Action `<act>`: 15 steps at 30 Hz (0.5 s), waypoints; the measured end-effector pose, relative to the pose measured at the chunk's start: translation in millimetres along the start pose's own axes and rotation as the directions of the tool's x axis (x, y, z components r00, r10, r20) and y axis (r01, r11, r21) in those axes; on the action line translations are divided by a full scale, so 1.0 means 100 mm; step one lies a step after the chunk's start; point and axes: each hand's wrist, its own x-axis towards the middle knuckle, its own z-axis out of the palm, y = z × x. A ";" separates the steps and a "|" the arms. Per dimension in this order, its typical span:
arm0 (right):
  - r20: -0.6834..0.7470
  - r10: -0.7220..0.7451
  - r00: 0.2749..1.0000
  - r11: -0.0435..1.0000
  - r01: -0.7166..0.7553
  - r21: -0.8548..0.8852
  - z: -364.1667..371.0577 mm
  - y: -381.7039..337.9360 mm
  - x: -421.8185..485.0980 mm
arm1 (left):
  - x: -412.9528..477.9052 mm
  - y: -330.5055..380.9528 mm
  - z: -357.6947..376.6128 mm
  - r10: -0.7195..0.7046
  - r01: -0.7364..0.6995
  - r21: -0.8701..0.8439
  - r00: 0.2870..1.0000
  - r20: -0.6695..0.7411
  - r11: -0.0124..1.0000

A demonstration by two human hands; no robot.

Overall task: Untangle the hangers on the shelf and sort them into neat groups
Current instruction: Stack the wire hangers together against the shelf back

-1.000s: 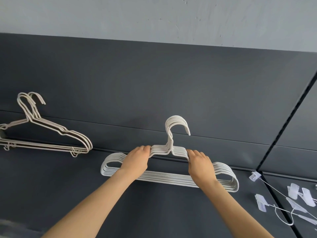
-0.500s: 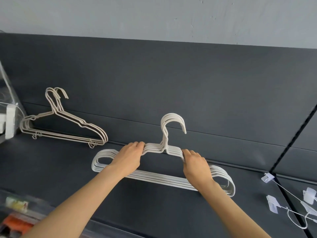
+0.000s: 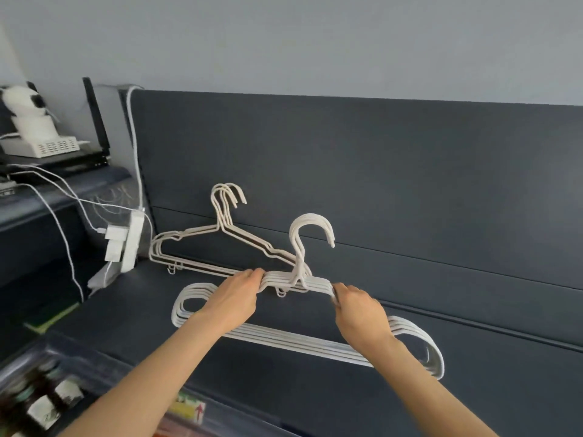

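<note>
Both bare arms are stretched up and forward. The left hand (image 3: 235, 299) is curled with its fingers (image 3: 255, 274) closed over white hangers. The right hand (image 3: 359, 313) is closed the same way, knuckles up. The hands are kept apart.

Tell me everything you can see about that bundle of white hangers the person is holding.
The white hangers are several thick, plastic-looking hangers stacked flush, hooks aligned and pointing up, ends rounded. The left hand and right hand grip the shoulders on either side of the neck. The stack stands upright over the dark shelf, overlapping thinner beige hangers leaning behind.
</note>
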 end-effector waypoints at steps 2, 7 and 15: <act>0.034 0.015 0.999 1.000 -0.015 0.013 0.14 -0.35 0.15 | 0.02 -0.38 -0.06 -0.012 0.012 -0.002 1.000 0.008 1.000; 0.103 0.041 0.994 0.997 -0.048 0.061 0.47 -1.06 0.50 | 0.17 -1.23 -0.18 -0.029 0.027 0.033 0.999 0.034 0.999; 0.173 0.075 0.982 0.993 -0.090 0.081 0.74 -1.66 1.08 | 0.55 -2.03 -0.23 -0.032 0.030 0.022 0.997 0.069 0.999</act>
